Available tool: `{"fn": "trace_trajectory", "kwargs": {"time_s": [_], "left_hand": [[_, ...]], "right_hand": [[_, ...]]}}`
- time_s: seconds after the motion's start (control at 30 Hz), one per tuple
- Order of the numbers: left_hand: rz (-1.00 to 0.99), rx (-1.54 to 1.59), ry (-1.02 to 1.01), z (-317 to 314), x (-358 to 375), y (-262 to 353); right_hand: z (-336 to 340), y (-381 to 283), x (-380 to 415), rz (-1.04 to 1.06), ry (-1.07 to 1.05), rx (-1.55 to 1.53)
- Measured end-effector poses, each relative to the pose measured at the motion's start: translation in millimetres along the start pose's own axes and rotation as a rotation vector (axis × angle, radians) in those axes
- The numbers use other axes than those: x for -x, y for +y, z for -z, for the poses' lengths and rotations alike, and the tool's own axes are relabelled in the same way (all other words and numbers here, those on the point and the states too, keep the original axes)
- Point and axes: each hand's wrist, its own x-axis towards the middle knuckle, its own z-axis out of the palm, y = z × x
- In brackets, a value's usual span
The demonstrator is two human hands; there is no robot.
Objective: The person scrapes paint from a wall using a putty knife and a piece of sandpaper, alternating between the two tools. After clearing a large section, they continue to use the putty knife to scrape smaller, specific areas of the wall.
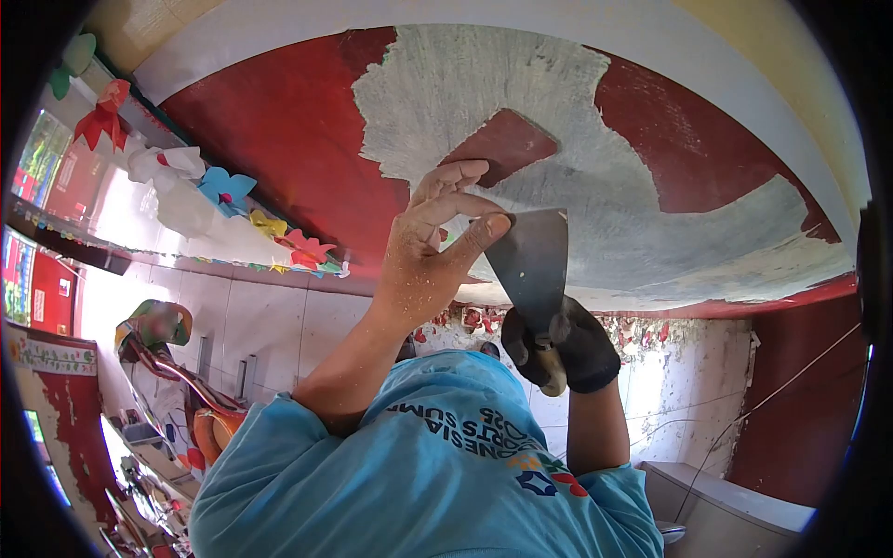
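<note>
A putty knife (530, 265) with a broad dark metal blade and a pale handle points upward in front of my blue shirt. My right hand (586, 349), in a black glove, is closed around its handle. My bare left hand (428, 237) has thumb and fingers pinched at the blade's upper left corner. Pale specks of dust cling to its skin and wrist. Behind both hands is a red painted surface (288, 121) with a large bare grey area (595, 186). A flat red-brown patch (510, 147) lies against the grey, just beyond my left fingertips.
Coloured paper flowers (226, 189) hang along the left edge. Red flakes (651, 337) are scattered on white tiles (270, 321). A thin cable (744, 414) crosses the right side above a grey box-like piece (721, 502). Cluttered items (153, 446) stand at lower left.
</note>
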Motion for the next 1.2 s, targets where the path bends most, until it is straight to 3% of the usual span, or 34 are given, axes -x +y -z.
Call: {"fn": "trace_trajectory", "kwargs": {"time_s": [0.13,0.23,0.33,0.43,0.5,0.53,0.73,0.8,0.9,1.03,1.1,1.17,1.2], "left_hand": [[0.115,0.189,0.118,-3.6,-3.7,1.2],[0.089,0.137,0.169,-7.1,-4.4,-3.6],[-0.081,-0.076,0.174,-9.3,-6.5,-12.3],[0.0,-0.003,0.255,-13.8,-8.4,-7.6],[0.241,0.092,0.343,-15.8,-10.7,3.7],[0.239,0.092,0.344,-16.9,-10.6,3.2],[0.009,0.143,0.438,-22.0,-9.5,-21.2],[-0.222,-0.137,0.405,-19.5,-10.3,-29.5],[-0.364,-0.389,0.431,-15.5,-7.4,-22.9],[-0.214,-0.509,0.509,-11.7,4.6,-12.8],[-0.555,-0.605,0.31,-11.3,8.6,-17.6],[-0.713,-0.623,0.119,-22.6,6.8,-2.8],[-0.709,-0.627,0.132,-29.6,1.4,-1.2]], "right_hand": [[7.8,1.0,8.9,0.002,0.04,0.16],[7.3,-3.0,17.6,0.007,0.18,0.209],[-3.1,-13.4,22.9,0.007,0.359,0.353],[-5.7,-17.6,21.3,0.037,0.463,0.532],[-3.7,-18.0,18.7,0.081,0.5,0.602],[-2.3,-19.2,17.6,0.081,0.498,0.603],[3.5,-22.4,11.7,0.105,0.561,0.609],[7.9,-21.8,11.3,0.139,0.565,0.594],[12.1,-25.3,12.0,0.113,0.588,0.649],[11.6,-25.6,9.7,0.093,0.587,0.66],[12.3,-23.8,8.0,0.065,0.589,0.598],[10.5,-22.9,6.2,0.042,0.608,0.636],[9.7,-22.8,5.4,0.023,0.634,0.671]]}}
